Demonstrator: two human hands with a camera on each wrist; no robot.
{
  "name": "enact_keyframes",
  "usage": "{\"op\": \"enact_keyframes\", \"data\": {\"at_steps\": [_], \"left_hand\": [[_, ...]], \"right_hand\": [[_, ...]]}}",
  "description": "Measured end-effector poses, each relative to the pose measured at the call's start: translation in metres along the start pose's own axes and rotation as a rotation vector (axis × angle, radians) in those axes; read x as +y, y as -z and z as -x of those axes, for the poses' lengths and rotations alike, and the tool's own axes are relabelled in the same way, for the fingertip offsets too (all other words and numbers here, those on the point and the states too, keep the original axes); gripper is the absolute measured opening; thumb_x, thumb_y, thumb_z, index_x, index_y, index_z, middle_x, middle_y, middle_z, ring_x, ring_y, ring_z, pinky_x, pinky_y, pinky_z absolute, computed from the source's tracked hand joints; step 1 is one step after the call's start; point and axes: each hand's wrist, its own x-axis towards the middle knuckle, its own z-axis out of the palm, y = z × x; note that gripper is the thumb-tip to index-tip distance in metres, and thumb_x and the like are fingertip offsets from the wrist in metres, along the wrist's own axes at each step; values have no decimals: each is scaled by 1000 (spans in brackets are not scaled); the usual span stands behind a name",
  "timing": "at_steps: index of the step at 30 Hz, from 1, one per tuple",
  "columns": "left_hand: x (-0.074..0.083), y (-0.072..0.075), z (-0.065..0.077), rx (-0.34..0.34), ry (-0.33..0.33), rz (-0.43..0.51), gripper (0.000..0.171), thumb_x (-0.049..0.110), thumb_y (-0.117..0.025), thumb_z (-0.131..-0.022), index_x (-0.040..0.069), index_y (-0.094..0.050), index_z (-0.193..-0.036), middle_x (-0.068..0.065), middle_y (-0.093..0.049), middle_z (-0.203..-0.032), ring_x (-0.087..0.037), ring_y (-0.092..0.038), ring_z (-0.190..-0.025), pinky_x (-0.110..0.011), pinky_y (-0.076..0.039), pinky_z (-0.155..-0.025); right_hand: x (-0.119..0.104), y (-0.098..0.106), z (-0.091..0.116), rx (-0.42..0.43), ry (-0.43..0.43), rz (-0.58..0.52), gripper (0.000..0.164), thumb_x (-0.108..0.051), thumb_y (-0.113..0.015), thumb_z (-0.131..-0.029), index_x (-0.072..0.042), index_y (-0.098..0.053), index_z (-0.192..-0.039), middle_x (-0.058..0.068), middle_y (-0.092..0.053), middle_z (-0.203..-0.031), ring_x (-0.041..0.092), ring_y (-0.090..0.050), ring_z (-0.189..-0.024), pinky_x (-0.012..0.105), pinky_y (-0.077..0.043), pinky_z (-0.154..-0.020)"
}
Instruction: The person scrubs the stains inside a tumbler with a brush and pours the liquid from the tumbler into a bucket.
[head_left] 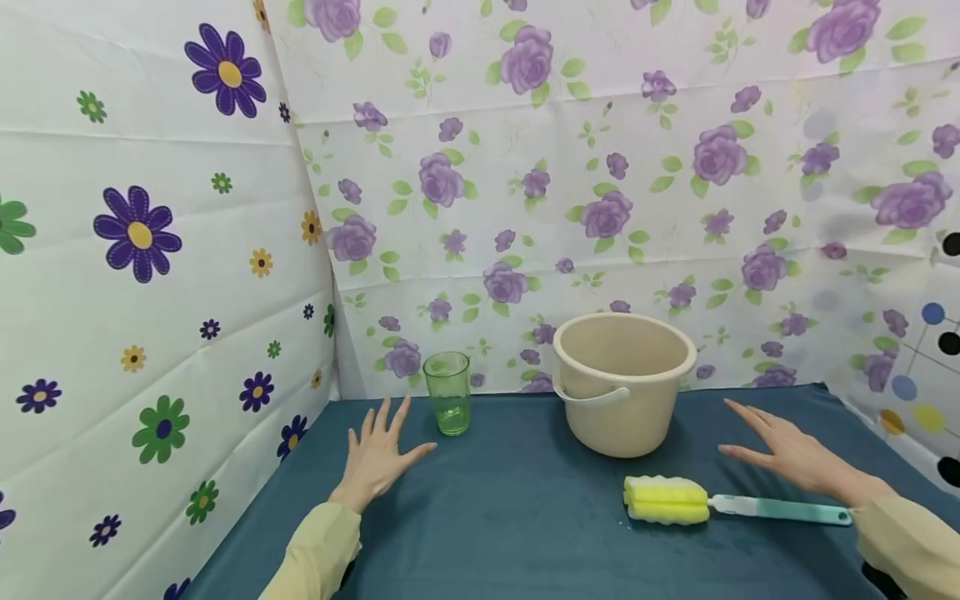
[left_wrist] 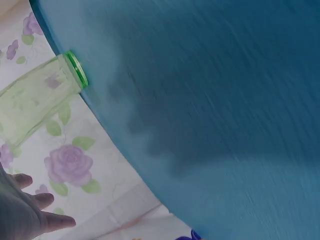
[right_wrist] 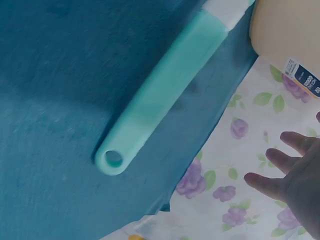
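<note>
My left hand (head_left: 376,461) is held over the table with its fingers spread, just left of a green drinking glass (head_left: 448,393) that stands upright. In the left wrist view the glass (left_wrist: 45,95) looks clear and ribbed-sided, beyond the fingers. My right hand (head_left: 797,450) hovers with straight fingers, right of a beige bucket (head_left: 624,400) whose white handle hangs down at the front. Below that hand lies a sponge bottle brush (head_left: 666,502), with a yellow and white head and a teal handle (right_wrist: 160,95). Neither hand holds anything.
A dark blue cloth (head_left: 510,533) covers the table. Behind it hangs a white curtain with purple roses (head_left: 525,200), and a flower-patterned sheet (head_left: 180,317) closes off the left side. On the right is a panel with coloured dots (head_left: 930,383).
</note>
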Motion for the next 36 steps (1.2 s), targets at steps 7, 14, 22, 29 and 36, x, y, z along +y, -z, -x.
{"op": "enact_keyframes", "data": {"at_steps": [7, 14, 22, 29, 36], "left_hand": [[11, -10, -10, -14, -3, 65, 95, 70, -51, -74, 21, -14, -147, -19, -15, -145, -45, -18, -125, -64, -18, -90], [21, -19, -24, 48, -38, 128, 96, 69, -51, -75, 18, -14, -146, -21, -18, -142, -43, -25, -123, -59, -27, -89], [25, -21, -34, 43, 28, 235, 97, 60, -59, -76, 15, -9, -146, -23, -16, -141, -46, -26, -121, -57, -35, -80], [27, -28, -43, 37, 122, 381, 96, 56, -60, -78, 16, -6, -146, -20, -19, -140, -42, -26, -120, -58, -35, -80], [30, -36, -56, 48, 174, 507, 97, 50, -64, -78, 20, -2, -146, -22, -20, -139, -40, -28, -120, -56, -33, -83]], "right_hand": [[6, 1, 12, 5, -20, -24, 83, -54, -52, -85, -15, -13, -146, 31, -25, -135, 54, -28, -113, 67, -29, -71], [12, 2, 24, 4, -51, -2, 87, -57, -52, -83, -9, -16, -145, 33, -30, -130, 55, -31, -110, 64, -32, -68], [20, 3, 32, 12, -23, 3, 83, -54, -54, -83, -9, -20, -144, 31, -34, -128, 51, -37, -108, 58, -36, -67], [30, -1, 41, -19, -87, 12, 88, -58, -54, -81, -2, -24, -141, 34, -37, -123, 51, -40, -104, 54, -38, -63], [35, -1, 46, -48, -140, 24, 94, -63, -52, -78, 3, -24, -140, 38, -35, -122, 53, -40, -102, 53, -39, -61]]}}
